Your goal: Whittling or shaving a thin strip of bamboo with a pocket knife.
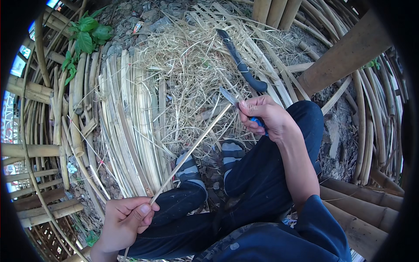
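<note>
My left hand [129, 219] is closed around the near end of a thin bamboo strip [192, 149], which slants up and away to the right. In my right hand [265, 117] is a small knife [228, 95] with a blue handle, its blade pointing up and left. The strip's far end meets the knife near the base of the blade; whether my right fingers also pinch the strip is hidden. Just beyond the knife, a machete [238, 59] in dark wrapping lies on a heap of pale bamboo shavings [187, 74].
Split bamboo slats [131, 126] lie in a row to the left. A thick bamboo post [345, 54] leans at the right, with bamboo poles [366, 214] at the lower right. Bamboo framework [39, 150] and a leafy plant [86, 32] stand at the left. My sandalled feet [191, 172] flank the shavings' near edge.
</note>
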`<action>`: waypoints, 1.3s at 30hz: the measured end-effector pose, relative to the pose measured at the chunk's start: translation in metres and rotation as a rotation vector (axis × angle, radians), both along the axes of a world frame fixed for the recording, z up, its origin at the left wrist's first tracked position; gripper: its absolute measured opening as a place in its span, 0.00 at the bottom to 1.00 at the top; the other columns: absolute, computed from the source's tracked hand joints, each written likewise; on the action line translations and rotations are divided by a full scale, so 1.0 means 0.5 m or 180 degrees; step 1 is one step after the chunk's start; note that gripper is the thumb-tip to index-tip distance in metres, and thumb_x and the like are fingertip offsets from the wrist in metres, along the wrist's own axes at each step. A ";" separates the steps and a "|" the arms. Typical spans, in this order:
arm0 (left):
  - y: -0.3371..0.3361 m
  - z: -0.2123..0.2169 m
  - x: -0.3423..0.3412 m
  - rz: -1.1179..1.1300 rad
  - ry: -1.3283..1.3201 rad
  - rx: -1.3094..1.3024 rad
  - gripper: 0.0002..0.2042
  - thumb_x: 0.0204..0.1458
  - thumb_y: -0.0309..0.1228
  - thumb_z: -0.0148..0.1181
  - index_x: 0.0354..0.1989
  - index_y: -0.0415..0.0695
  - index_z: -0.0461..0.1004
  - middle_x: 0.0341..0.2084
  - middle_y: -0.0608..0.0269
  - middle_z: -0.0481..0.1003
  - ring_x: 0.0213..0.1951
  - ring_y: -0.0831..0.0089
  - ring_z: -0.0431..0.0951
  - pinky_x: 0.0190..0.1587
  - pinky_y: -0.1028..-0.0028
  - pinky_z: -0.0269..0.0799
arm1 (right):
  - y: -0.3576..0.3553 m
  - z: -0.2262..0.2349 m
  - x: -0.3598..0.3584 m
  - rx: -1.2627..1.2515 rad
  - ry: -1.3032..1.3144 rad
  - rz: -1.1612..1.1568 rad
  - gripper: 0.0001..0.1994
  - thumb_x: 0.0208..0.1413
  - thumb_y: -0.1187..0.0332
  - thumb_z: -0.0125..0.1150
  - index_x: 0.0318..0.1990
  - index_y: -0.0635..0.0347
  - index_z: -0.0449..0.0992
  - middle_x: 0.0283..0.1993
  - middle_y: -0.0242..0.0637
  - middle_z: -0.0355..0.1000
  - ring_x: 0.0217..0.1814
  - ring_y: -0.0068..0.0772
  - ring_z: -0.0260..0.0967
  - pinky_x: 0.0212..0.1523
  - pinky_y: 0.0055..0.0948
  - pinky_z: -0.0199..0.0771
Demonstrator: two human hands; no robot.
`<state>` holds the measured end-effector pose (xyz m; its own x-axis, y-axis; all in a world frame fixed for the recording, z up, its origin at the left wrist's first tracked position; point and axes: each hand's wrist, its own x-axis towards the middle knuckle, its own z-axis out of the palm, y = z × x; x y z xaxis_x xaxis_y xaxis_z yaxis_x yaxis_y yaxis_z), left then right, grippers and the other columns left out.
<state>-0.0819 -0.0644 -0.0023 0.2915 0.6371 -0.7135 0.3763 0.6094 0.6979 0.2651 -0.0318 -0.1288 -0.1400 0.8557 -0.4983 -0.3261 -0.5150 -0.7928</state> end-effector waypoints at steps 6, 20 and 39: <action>0.001 -0.019 -0.003 0.0147 -0.0033 0.0241 0.10 0.58 0.26 0.52 0.34 0.28 0.74 0.15 0.64 0.65 0.14 0.85 0.56 0.15 0.84 0.46 | 0.000 0.002 0.009 0.0101 -0.0241 -0.0059 0.17 0.59 0.63 0.56 0.21 0.65 0.74 0.11 0.30 0.62 0.08 0.14 0.50 0.10 0.16 0.45; 0.020 0.022 -0.028 0.0351 0.0101 0.0342 0.10 0.58 0.24 0.52 0.34 0.26 0.75 0.15 0.63 0.66 0.14 0.84 0.58 0.15 0.84 0.49 | -0.015 0.005 0.044 0.0158 -0.0394 0.0006 0.15 0.51 0.62 0.65 0.21 0.65 0.75 0.12 0.29 0.64 0.09 0.13 0.53 0.10 0.16 0.44; -0.031 0.056 -0.104 0.0789 0.0301 0.0533 0.13 0.55 0.30 0.57 0.27 0.30 0.71 0.11 0.62 0.64 0.10 0.82 0.56 0.10 0.82 0.44 | -0.012 0.006 0.050 0.0208 -0.0634 0.0380 0.12 0.50 0.66 0.66 0.23 0.66 0.76 0.13 0.30 0.65 0.09 0.15 0.53 0.10 0.16 0.45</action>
